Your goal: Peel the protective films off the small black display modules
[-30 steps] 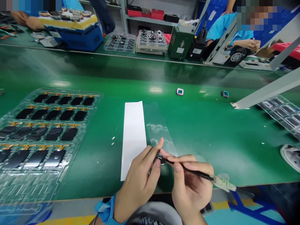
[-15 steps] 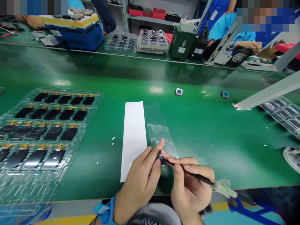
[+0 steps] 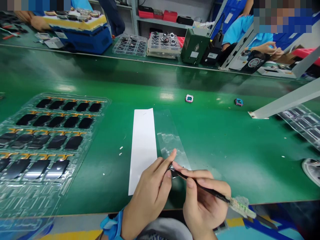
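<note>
My right hand [image 3: 206, 200] is closed around slim black tweezers [image 3: 213, 192], pale tape wrapped about their rear part. Their tip points up and left, to the fingertips of my left hand [image 3: 152, 191]. With thumb and fingers, my left hand pinches a small dark glossy piece [image 3: 174, 174], mostly hidden by the fingers. The tweezers' tip meets this piece or lies just at it; I cannot tell which. Below and beyond my hands, a white paper strip [image 3: 143, 143] and a clear plastic film [image 3: 172, 143] lie side by side on the green table.
At left, a clear tray [image 3: 86, 156] holds rows of black screens [image 3: 57, 169] with orange flex cables. Two small watch cases [image 3: 189, 98] [image 3: 239, 102] lie farther back. A white slanted post [image 3: 287, 98] and another tray [image 3: 303, 120] stand right. Co-workers' hands [image 3: 270, 49] show across the bench.
My hands keep nearly the same pose; the right hand and tweezers have shifted very slightly right and down. The view has moved a little. A co-worker's hands at the back right have moved.
</note>
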Tool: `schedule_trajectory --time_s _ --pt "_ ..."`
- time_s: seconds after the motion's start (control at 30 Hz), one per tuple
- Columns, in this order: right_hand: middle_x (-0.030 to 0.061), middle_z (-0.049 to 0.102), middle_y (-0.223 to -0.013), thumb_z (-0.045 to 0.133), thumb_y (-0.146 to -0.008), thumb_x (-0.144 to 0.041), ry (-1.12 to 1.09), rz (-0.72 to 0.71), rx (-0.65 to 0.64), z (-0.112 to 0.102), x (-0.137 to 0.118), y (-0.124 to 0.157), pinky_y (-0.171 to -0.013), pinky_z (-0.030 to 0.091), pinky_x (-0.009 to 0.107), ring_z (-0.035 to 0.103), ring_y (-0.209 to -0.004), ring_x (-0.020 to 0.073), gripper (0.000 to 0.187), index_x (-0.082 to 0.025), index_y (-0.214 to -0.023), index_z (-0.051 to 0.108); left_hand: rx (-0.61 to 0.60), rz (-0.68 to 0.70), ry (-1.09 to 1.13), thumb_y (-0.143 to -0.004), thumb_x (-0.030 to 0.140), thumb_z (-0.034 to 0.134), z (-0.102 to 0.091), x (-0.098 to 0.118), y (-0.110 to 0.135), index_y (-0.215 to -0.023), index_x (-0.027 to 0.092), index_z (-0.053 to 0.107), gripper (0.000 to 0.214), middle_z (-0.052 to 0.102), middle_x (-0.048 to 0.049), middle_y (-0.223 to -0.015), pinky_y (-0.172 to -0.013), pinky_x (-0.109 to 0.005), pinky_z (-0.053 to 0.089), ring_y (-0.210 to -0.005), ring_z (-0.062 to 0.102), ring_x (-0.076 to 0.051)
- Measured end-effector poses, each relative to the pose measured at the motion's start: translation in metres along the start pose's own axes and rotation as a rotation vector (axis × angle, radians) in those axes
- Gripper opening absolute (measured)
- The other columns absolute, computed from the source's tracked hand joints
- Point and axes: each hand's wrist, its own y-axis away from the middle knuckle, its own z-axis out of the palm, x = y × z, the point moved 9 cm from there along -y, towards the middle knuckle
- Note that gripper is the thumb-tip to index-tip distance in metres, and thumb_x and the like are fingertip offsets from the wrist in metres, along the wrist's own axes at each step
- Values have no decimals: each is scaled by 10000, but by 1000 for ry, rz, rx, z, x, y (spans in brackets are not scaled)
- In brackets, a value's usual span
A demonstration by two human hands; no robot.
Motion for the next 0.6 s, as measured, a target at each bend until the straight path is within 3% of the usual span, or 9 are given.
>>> schedule_trajectory --time_s 0.17,0.6 --pt "48 701 -955 517 -888 69 -18 3 -33 3 2 0 -864 655 377 730 -992 197 295 -189 -1029 513 5 16 18 -1035 245 305 -1 0 0 -1525 310 336 494 601 -64 -1066 -866 -351 492 -968 594 -211" --pt "43 695 -931 525 -886 61 21 -11 -55 3 -2 0 -797 674 382 732 -980 207 287 -192 -1020 517 5 24 20 -1021 225 314 -2 1 2 -1522 294 342 506 590 -62 -1030 -821 -356 492 -918 588 -213"
